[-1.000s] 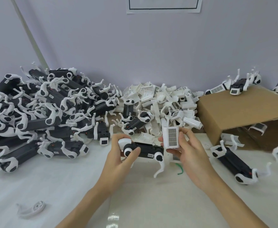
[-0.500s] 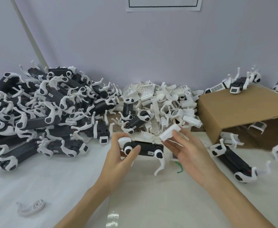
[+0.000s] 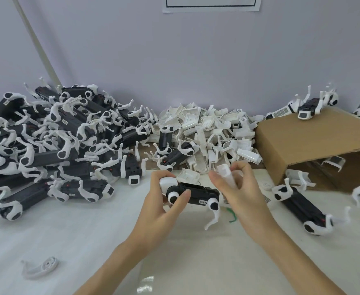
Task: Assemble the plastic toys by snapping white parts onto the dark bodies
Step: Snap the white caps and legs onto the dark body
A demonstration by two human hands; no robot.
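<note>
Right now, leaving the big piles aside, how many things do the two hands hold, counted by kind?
dark toy body, in the left hand: 1
white part, in the right hand: 1
Total: 2

Toy piles (image 3: 53,143) behind; near table (image 3: 89,235) open

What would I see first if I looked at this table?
Probably the huge heap of black-and-white toy dogs piled on the left. Beside it, at the back, sits a mound of white parts. In the middle, the left hand holds one dark toy body and the right hand holds a white part.
</note>
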